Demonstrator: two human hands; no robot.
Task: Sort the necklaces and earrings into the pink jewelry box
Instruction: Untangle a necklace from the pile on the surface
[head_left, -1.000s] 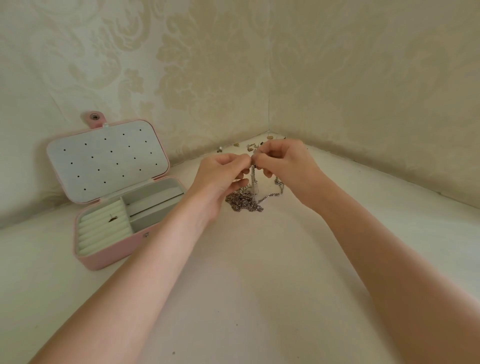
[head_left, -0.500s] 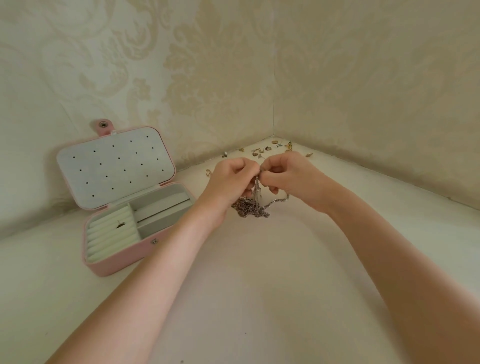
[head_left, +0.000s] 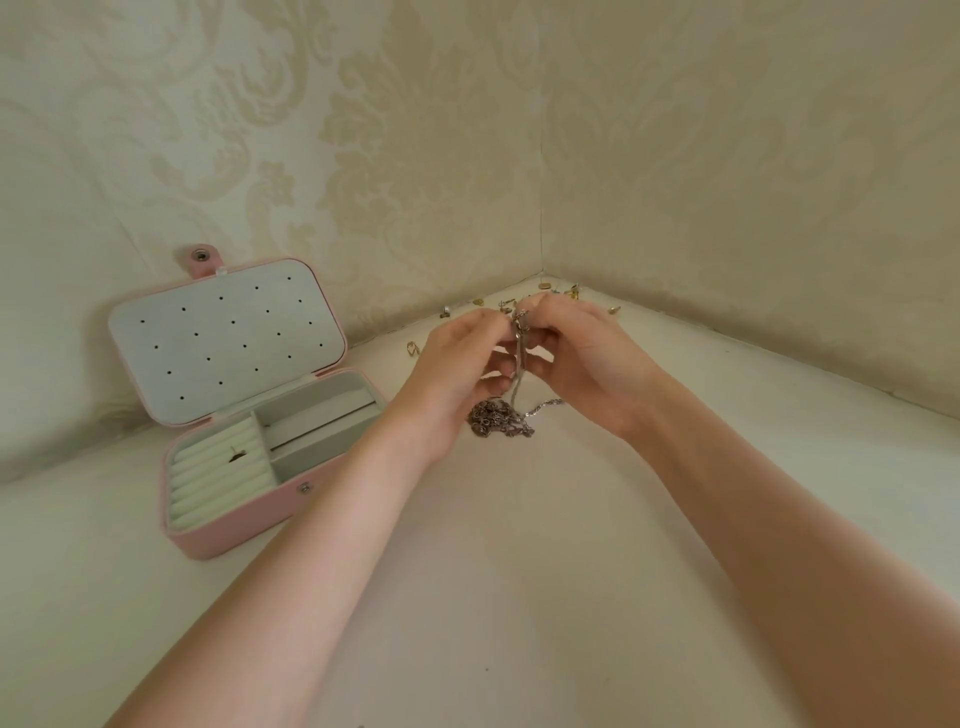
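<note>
1. Hands meet above the white surface (head_left: 519, 571), near the corner where two patterned walls (head_left: 727, 156) join.
2. We see the left hand (head_left: 457, 364) and the right hand (head_left: 587, 358) facing each other, and the fingers of both pinch the upper end of a silver necklace chain (head_left: 521, 343) between them.
3. We follow the chain as it hangs straight down from the fingers to a tangled heap of necklaces (head_left: 496, 417) lying on the surface just below the hands; one strand trails off to the right of the heap.
4. We count several small earrings (head_left: 571, 292) scattered on the surface behind the hands, close to the corner; most are gold, and they are too small for us to tell more.
5. We find the pink jewelry box (head_left: 234, 530) to the left of the hands, well apart from the heap. Its lid (head_left: 228, 338) stands open, tilted back toward the wall, with a white inside dotted with small holes.
6. We see one small dark piece (head_left: 236, 456) sitting in the ring rolls at the box's left; we cannot tell what it is.
</note>
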